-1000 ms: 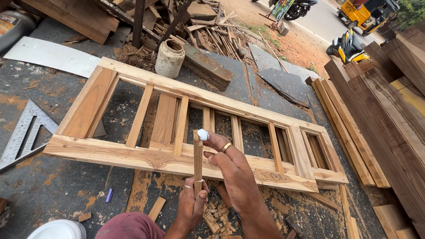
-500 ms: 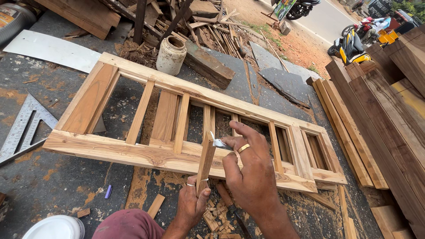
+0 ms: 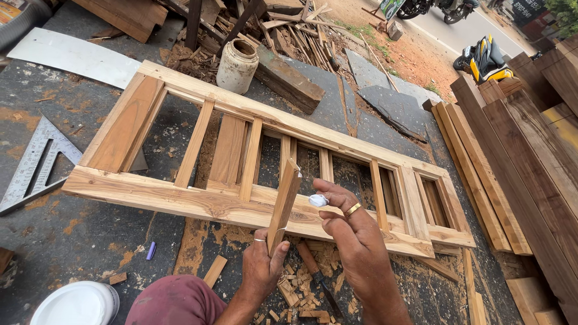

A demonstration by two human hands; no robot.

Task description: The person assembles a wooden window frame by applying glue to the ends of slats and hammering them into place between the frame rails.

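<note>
The person's left hand (image 3: 263, 265) was closed around the lower end of a short wooden slat (image 3: 283, 203), holding it nearly upright and leaning a little to the right, its top edge rising in front of the wooden frame (image 3: 198, 201) that lay flat on the dark ground. The right hand (image 3: 352, 232), a gold ring on one finger, hovered just beside the slat with its fingers loosely curled, and a dab of white paste (image 3: 318, 200) sat on a fingertip close to the slat's upper part, not quite touching it as far as I could tell. Wood chips (image 3: 298, 289) and a chisel (image 3: 316, 274) lay between the two wrists. A metal square (image 3: 33, 165) rested well to the left of the frame, a white tub (image 3: 75, 304) stood near the person's knee, and a pale jar (image 3: 237, 65) stood beyond the frame's far rail.
</note>
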